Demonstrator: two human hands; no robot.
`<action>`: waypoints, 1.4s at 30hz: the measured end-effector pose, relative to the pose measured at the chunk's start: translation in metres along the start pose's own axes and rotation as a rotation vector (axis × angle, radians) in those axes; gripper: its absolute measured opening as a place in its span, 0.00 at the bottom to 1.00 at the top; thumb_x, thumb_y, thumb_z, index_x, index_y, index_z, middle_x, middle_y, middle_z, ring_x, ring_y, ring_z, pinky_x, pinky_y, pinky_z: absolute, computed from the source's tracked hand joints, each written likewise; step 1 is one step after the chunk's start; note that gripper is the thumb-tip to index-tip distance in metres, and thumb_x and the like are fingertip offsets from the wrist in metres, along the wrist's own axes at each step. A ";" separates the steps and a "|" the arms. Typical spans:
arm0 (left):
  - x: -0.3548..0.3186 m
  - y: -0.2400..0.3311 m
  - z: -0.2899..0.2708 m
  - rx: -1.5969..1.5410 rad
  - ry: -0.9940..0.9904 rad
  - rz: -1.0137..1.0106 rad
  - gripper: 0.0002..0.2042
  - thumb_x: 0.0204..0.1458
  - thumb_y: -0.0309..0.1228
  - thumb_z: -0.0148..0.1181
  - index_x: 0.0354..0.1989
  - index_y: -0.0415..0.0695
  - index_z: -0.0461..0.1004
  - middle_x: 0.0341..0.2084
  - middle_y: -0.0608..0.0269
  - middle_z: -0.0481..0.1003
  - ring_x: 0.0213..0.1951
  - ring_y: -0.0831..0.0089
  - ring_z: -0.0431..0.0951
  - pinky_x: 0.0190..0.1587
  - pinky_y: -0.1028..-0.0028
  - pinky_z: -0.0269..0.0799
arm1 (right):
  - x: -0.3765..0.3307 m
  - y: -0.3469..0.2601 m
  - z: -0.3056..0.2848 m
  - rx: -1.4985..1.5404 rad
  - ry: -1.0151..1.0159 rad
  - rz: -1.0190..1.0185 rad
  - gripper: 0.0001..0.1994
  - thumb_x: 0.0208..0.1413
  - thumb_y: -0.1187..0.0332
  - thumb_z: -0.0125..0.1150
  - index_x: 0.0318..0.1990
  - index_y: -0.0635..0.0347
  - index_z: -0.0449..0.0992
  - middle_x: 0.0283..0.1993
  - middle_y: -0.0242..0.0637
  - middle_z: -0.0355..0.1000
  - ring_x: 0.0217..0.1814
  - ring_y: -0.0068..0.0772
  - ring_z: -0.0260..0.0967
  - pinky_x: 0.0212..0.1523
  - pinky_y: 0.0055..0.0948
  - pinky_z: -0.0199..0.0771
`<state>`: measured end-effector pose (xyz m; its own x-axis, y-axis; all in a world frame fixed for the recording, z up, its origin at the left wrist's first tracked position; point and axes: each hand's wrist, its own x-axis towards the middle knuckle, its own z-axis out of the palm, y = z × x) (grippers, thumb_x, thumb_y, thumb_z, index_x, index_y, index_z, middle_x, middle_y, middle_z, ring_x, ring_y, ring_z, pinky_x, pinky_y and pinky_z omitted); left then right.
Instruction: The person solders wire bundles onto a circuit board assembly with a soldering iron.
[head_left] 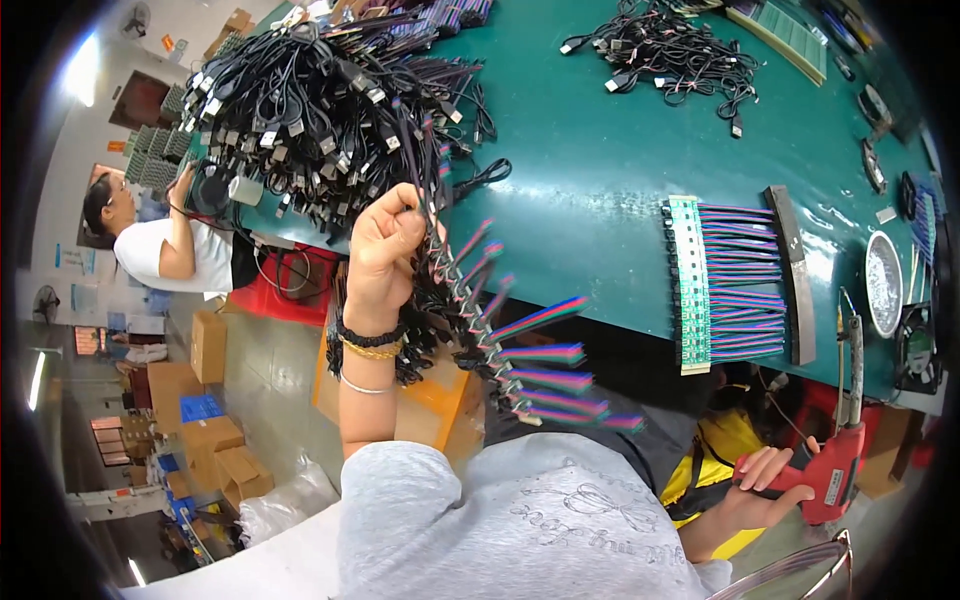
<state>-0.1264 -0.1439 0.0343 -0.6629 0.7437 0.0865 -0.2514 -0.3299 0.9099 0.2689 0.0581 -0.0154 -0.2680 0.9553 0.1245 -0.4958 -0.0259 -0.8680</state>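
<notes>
My left hand (382, 245) is raised near the table's front edge, its fingers pinched around the upper end of a long circuit board strip (472, 318). The strip slants down toward my lap, seen nearly edge-on. Bundles of coloured wires fan out from its right side, slightly smeared by motion. At the lower right, my right hand (768, 490) is wrapped around the handle of a red soldering gun (838, 470), whose metal tip points up toward the table. Another green circuit board strip (690, 290) lies on the table, its coloured wires running to a dark bar (790, 275).
A big heap of black USB cables (310, 110) covers the left of the green table (570, 150). A smaller cable pile (680, 60) lies at the back. On the right stands a white bowl (883, 285). A person in white (165, 255) sits at the left, beyond a red stool (295, 290).
</notes>
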 end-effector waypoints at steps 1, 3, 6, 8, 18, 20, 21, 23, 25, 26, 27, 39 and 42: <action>-0.002 0.001 0.002 0.152 0.100 0.006 0.14 0.54 0.32 0.63 0.42 0.37 0.68 0.24 0.63 0.75 0.21 0.76 0.75 0.24 0.79 0.72 | 0.002 0.000 0.004 -0.013 0.035 -0.007 0.34 0.62 0.38 0.39 0.63 0.59 0.56 0.16 0.26 0.50 0.13 0.18 0.47 0.18 0.21 0.53; -0.009 0.004 0.003 0.270 0.217 0.000 0.12 0.56 0.31 0.60 0.43 0.38 0.68 0.22 0.69 0.71 0.21 0.79 0.74 0.23 0.80 0.71 | 0.006 0.002 0.005 -0.024 0.047 0.001 0.34 0.63 0.39 0.39 0.62 0.60 0.56 0.15 0.26 0.50 0.13 0.18 0.47 0.18 0.21 0.53; -0.033 0.019 0.008 0.203 0.289 -0.102 0.10 0.54 0.27 0.59 0.42 0.38 0.68 0.22 0.68 0.72 0.24 0.79 0.74 0.26 0.80 0.71 | 0.013 0.005 0.006 -0.029 -0.003 -0.022 0.34 0.63 0.40 0.40 0.61 0.64 0.56 0.15 0.26 0.50 0.12 0.18 0.47 0.18 0.20 0.52; -0.055 0.026 0.004 0.178 0.367 -0.080 0.10 0.53 0.22 0.60 0.42 0.38 0.70 0.25 0.68 0.75 0.26 0.85 0.73 0.31 0.86 0.66 | 0.016 0.003 0.015 -0.078 0.082 -0.055 0.34 0.64 0.41 0.41 0.60 0.67 0.56 0.14 0.26 0.50 0.12 0.18 0.46 0.17 0.20 0.51; -0.217 0.056 -0.168 0.487 1.070 -0.215 0.09 0.54 0.23 0.59 0.43 0.36 0.72 0.28 0.65 0.77 0.28 0.78 0.77 0.33 0.80 0.71 | 0.017 0.002 0.020 -0.019 0.002 0.053 0.28 0.62 0.40 0.43 0.48 0.61 0.65 0.16 0.27 0.50 0.17 0.19 0.47 0.24 0.21 0.52; -0.226 0.037 -0.225 0.481 1.211 -0.202 0.10 0.55 0.25 0.59 0.42 0.34 0.75 0.31 0.63 0.78 0.29 0.76 0.77 0.33 0.77 0.72 | 0.023 0.005 0.004 0.016 -0.091 0.071 0.26 0.62 0.40 0.44 0.37 0.58 0.64 0.16 0.27 0.50 0.18 0.20 0.47 0.24 0.21 0.52; -0.227 0.026 -0.255 0.513 1.240 -0.213 0.10 0.55 0.26 0.58 0.44 0.34 0.75 0.31 0.64 0.78 0.30 0.77 0.76 0.34 0.77 0.72 | 0.024 0.006 -0.005 0.047 -0.178 0.081 0.26 0.61 0.40 0.45 0.27 0.56 0.63 0.16 0.27 0.49 0.18 0.20 0.48 0.25 0.21 0.52; -0.216 0.000 -0.294 0.679 1.325 -0.288 0.12 0.55 0.30 0.59 0.44 0.36 0.76 0.33 0.61 0.79 0.34 0.72 0.78 0.38 0.74 0.73 | 0.023 0.002 -0.004 0.037 -0.146 0.112 0.27 0.61 0.40 0.46 0.22 0.53 0.58 0.16 0.27 0.49 0.19 0.21 0.49 0.25 0.21 0.52; -0.219 -0.022 -0.324 1.250 1.303 -0.628 0.17 0.55 0.40 0.56 0.47 0.42 0.76 0.42 0.55 0.78 0.43 0.61 0.78 0.47 0.66 0.71 | 0.024 0.003 -0.006 0.076 -0.101 0.150 0.28 0.61 0.40 0.46 0.19 0.51 0.55 0.16 0.27 0.50 0.19 0.21 0.49 0.26 0.21 0.52; -0.222 -0.029 -0.336 1.659 1.162 -0.921 0.22 0.56 0.48 0.53 0.52 0.45 0.75 0.48 0.51 0.77 0.50 0.55 0.76 0.53 0.61 0.70 | 0.026 0.005 -0.007 0.104 -0.104 0.161 0.28 0.61 0.40 0.46 0.19 0.51 0.55 0.16 0.27 0.50 0.19 0.21 0.49 0.26 0.21 0.52; -0.188 -0.078 -0.319 1.565 1.126 -1.084 0.25 0.57 0.53 0.47 0.56 0.49 0.72 0.53 0.50 0.73 0.55 0.51 0.71 0.57 0.56 0.65 | 0.021 0.007 -0.005 0.043 -0.112 0.136 0.28 0.61 0.40 0.45 0.19 0.51 0.55 0.17 0.27 0.50 0.19 0.21 0.49 0.26 0.21 0.52; -0.193 -0.075 -0.234 1.605 1.459 -0.033 0.16 0.55 0.38 0.56 0.42 0.37 0.77 0.41 0.42 0.77 0.46 0.48 0.75 0.51 0.59 0.70 | 0.071 0.035 -0.003 0.202 -0.571 0.000 0.37 0.60 0.44 0.52 0.64 0.68 0.55 0.17 0.35 0.61 0.14 0.29 0.57 0.23 0.31 0.66; -0.147 -0.056 -0.154 1.636 1.224 0.301 0.09 0.56 0.32 0.57 0.28 0.40 0.76 0.26 0.51 0.76 0.32 0.53 0.77 0.37 0.59 0.71 | 0.086 0.080 0.034 0.318 -0.622 0.116 0.35 0.61 0.44 0.50 0.62 0.68 0.56 0.16 0.34 0.59 0.14 0.28 0.56 0.22 0.30 0.64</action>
<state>-0.1233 -0.3241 -0.0922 -0.7528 -0.1400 0.6432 0.1965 0.8848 0.4226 0.1779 0.1283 -0.0572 -0.7091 0.5980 0.3736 -0.6272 -0.2929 -0.7217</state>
